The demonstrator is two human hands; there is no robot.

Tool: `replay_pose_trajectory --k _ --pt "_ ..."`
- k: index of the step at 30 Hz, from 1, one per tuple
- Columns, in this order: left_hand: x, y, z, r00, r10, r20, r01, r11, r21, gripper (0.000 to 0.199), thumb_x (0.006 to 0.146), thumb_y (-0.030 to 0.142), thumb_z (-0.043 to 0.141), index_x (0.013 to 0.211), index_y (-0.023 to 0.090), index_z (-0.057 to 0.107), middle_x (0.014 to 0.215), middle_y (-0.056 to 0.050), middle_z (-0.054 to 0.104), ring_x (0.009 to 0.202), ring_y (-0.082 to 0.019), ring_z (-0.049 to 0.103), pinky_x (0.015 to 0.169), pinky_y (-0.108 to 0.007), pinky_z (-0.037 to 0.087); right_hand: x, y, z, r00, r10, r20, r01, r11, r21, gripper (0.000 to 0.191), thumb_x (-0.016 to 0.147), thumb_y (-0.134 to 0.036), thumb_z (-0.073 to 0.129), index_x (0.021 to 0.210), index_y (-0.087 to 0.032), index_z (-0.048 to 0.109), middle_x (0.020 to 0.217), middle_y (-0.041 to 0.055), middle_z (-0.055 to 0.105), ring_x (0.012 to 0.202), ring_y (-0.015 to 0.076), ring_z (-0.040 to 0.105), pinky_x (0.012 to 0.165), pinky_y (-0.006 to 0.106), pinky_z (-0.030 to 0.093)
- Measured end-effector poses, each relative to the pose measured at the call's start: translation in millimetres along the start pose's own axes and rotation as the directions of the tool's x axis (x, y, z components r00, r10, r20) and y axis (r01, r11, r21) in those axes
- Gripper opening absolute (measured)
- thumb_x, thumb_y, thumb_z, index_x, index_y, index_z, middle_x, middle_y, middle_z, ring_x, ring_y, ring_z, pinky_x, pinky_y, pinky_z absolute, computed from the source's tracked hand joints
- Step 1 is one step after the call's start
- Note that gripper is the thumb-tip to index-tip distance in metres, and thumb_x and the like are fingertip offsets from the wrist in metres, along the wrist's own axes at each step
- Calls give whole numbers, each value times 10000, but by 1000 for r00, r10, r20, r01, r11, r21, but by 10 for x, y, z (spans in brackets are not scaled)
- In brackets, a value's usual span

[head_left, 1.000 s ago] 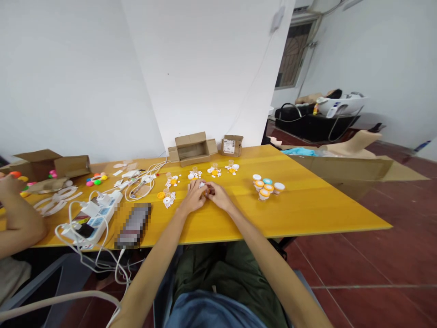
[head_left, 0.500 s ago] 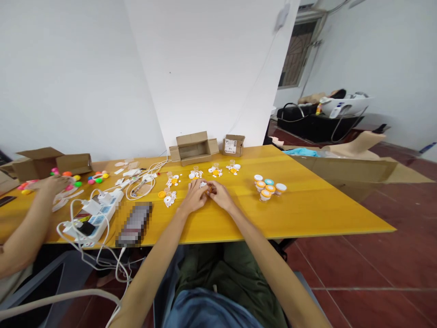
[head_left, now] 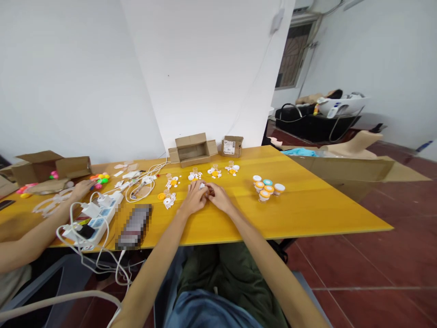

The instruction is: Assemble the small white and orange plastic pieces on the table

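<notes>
Close together over the middle of the table, my left hand [head_left: 195,198] and my right hand [head_left: 219,197] meet at the fingertips, fingers curled. A small white plastic part [head_left: 202,186] shows at the fingers of my left hand. What my right fingers pinch is mostly hidden behind them. Left of my hands lie an orange ring [head_left: 161,196] and white cut-out pieces [head_left: 168,202]. Just beyond are more small sets, each with a clear cup [head_left: 195,171], white pieces and orange parts. Several assembled cups with orange, white and teal lids [head_left: 268,182] stand to the right.
An open cardboard box [head_left: 194,152] and a smaller box [head_left: 232,146] stand by the wall. To the left are a phone [head_left: 134,225], a power strip [head_left: 104,218] and tangled white cables [head_left: 145,182]. A co-worker's hand [head_left: 82,189] is near colourful balls [head_left: 100,179].
The co-worker's hand has moved right, away from the box on the left, to the cluster of colourful balls. My hands stay together in nearly the same place; the view has shifted slightly.
</notes>
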State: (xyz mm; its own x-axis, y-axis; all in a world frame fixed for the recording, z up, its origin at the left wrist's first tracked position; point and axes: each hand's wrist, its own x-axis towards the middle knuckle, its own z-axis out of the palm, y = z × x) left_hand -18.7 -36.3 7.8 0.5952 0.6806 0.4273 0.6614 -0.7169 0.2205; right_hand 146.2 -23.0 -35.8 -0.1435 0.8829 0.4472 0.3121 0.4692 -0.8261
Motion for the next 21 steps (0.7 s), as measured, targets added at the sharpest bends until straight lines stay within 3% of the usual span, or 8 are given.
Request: replay_pose_trajectory --k 16,21 --pt "0 -16 16 997 -63 -44 63 998 -5 405 761 59 506 1085 269 629 1319 -86 543 1231 -295 465 1003 -469 415 -29 -8 8 995 -77 -63 72 994 -79 481 703 -47 549 1120 -254 665 1041 41 695 914 201 648 909 376 545" --pt "3 -41 36 991 -99 -90 97 995 -27 289 808 106 542 1039 257 629 1293 -85 553 1211 -291 474 994 -459 422 -38 -19 24 993 -93 -70 86 992 -93 432 723 -58 558 1096 -251 657 1052 38 688 904 189 638 888 343 539"
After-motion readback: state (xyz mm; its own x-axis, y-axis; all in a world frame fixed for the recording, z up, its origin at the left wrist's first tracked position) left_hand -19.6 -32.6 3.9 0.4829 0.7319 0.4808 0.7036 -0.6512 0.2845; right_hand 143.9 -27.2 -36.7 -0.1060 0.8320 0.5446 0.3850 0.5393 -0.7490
